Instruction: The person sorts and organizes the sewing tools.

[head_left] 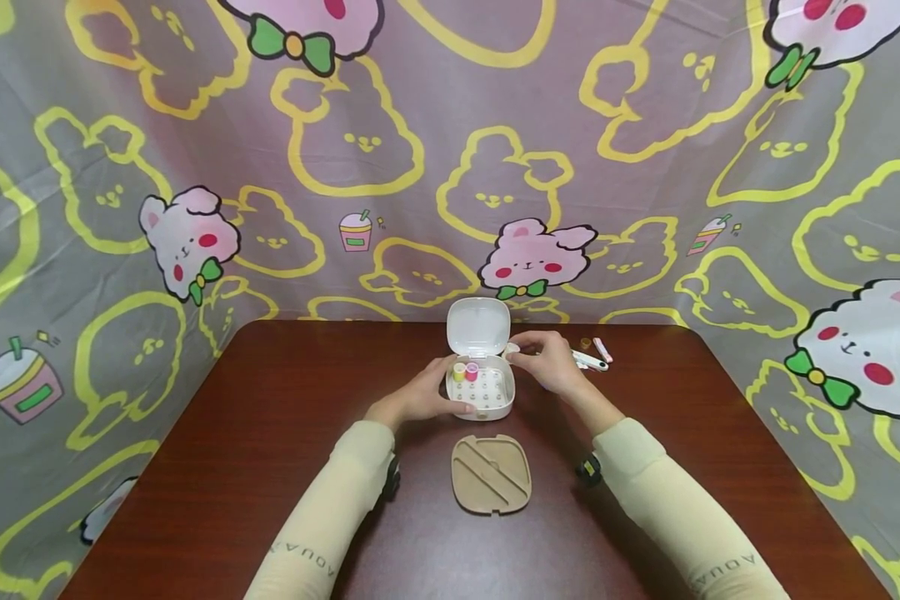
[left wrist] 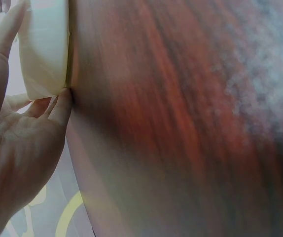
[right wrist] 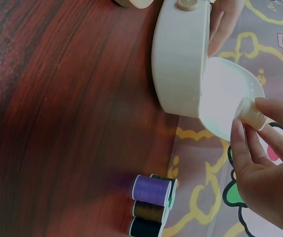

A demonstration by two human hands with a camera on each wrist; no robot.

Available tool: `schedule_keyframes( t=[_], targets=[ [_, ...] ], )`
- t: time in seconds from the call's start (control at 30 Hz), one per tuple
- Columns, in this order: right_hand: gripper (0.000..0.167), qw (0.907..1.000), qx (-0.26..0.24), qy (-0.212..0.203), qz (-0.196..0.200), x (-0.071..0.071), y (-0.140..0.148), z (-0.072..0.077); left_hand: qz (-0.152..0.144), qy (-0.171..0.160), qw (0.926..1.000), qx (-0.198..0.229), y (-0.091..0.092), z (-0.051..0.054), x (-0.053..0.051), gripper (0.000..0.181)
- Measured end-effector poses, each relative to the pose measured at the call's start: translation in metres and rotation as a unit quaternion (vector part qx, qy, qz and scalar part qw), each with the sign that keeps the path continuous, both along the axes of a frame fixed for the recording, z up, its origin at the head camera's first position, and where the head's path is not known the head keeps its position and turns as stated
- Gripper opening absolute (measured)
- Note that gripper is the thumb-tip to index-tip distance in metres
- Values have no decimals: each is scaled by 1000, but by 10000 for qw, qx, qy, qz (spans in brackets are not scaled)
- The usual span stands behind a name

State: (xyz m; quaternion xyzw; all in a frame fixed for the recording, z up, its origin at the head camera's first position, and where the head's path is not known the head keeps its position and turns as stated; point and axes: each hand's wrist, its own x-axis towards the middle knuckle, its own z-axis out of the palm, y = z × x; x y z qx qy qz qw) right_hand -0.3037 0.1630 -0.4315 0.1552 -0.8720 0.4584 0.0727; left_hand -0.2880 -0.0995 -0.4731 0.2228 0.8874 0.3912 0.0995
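A white sewing box (head_left: 482, 414) stands on the table with its lid (head_left: 478, 325) raised at the back. Rows of small pegs line its inside; a yellow thread spool (head_left: 459, 372) and a pink thread spool (head_left: 472, 372) stand at the back left. My left hand (head_left: 423, 394) grips the box's left side, thumb towards the front. Beside the raised lid, at the box's back right, my right hand (head_left: 547, 360) pinches a cream-white thread spool (right wrist: 250, 114) between thumb and fingers. Purple (right wrist: 151, 190), brown (right wrist: 148, 211) and black (right wrist: 145, 227) spools sit together on the table in the right wrist view.
In front of the box lies a tan tray insert (head_left: 491, 475) with diagonal ridges. Right of my right hand are a slim white tool (head_left: 592, 361), a pink-and-white strip (head_left: 603, 350) and a small yellowish round item (head_left: 586, 342). Patterned cloth (head_left: 390, 167) hangs behind the table.
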Motion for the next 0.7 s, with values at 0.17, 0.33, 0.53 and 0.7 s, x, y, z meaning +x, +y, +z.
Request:
schedule_keyframes(
  t=[0.17, 0.33, 0.53, 0.7],
  targets=[
    [24, 9998, 139, 114, -26, -1, -4, 0, 61, -75, 9999, -43, 0, 0, 1, 105],
    [24, 9995, 201, 260, -12, -2, -8, 0, 48, -62, 9999, -113, 0, -1, -2, 106],
    [23, 9989, 286, 360, 57, -4, -12, -3, 94, -129, 9998, -148, 0, -2, -2, 107],
    [23, 9988, 377, 310, 51, -5, -15, -4, 99, -163, 9997, -123, 0, -2, -1, 107]
  ],
)
